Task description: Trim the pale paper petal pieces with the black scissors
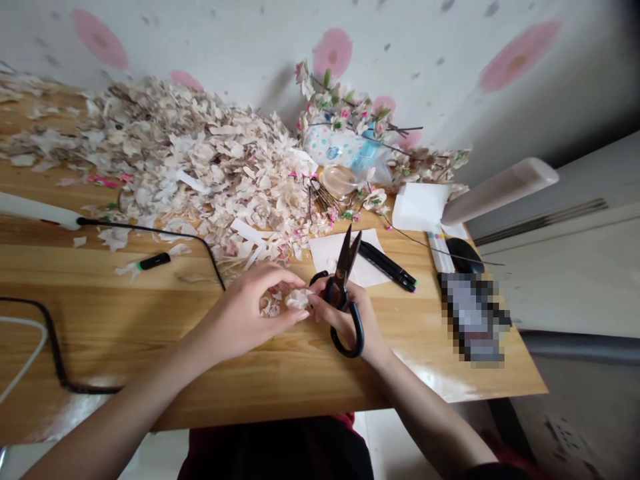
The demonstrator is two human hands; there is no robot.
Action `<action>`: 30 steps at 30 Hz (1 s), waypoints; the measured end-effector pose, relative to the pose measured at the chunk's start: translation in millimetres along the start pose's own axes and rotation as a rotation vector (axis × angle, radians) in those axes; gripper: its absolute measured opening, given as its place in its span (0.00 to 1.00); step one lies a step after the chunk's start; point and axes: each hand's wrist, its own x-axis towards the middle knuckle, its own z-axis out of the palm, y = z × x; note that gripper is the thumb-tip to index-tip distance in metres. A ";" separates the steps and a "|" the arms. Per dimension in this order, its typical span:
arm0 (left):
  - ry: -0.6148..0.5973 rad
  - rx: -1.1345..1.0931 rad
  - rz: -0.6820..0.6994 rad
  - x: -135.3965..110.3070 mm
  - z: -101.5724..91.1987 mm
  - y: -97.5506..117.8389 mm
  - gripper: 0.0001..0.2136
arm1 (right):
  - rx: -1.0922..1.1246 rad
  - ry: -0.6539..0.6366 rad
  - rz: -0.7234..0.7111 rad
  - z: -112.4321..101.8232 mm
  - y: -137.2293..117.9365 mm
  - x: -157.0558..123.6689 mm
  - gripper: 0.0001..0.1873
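– White blossom [297,299], right? Where's it vs. the scissors [344,267]?
– Just L of the scissors, btwn my hands. My L hand [253,303] is curled narrow round it, thumb underneath; fingertips of my R hand [363,313] pinch its edge. Same hand carries the scissors, blades a bit apart, pointing away from me.
– Tips?
– Light pinch, IMO: thin petals prob. crease or tear easily. Best turn it w/ fingertips, no squeezing, & keep blades clear of L fingers. Can't tell how it's joined, so I'd go slow.
– Nearby?
– Petal heap [215,160] beyond & L of the scissors, black pens [387,267] just R, all on the desk [420,333].
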 end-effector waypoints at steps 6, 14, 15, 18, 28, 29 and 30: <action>0.011 -0.015 -0.050 -2.2 8.4 -0.9 0.03 | 0.049 0.011 0.020 0.1 0.9 2.3 0.17; 0.027 -0.280 -0.255 -2.8 12.1 0.4 0.05 | -0.014 0.071 -0.005 -0.1 -4.2 2.6 0.16; 0.033 -0.275 -0.255 -3.0 12.4 0.1 0.05 | -0.022 0.065 0.005 -0.4 -4.8 2.3 0.16; 0.045 -0.245 -0.232 -4.1 13.3 -1.2 0.05 | -0.032 0.039 0.023 -0.6 -4.7 1.8 0.17; 0.018 -0.373 -0.289 -0.3 13.1 3.2 0.06 | -0.030 -0.004 -0.077 1.8 -1.4 0.6 0.13; 0.005 -0.426 -0.322 0.5 13.3 3.1 0.07 | -0.014 0.000 -0.081 2.2 -1.5 0.4 0.13; -0.002 -0.480 -0.360 1.3 13.4 2.8 0.08 | 0.002 0.003 -0.085 2.7 -1.3 0.1 0.12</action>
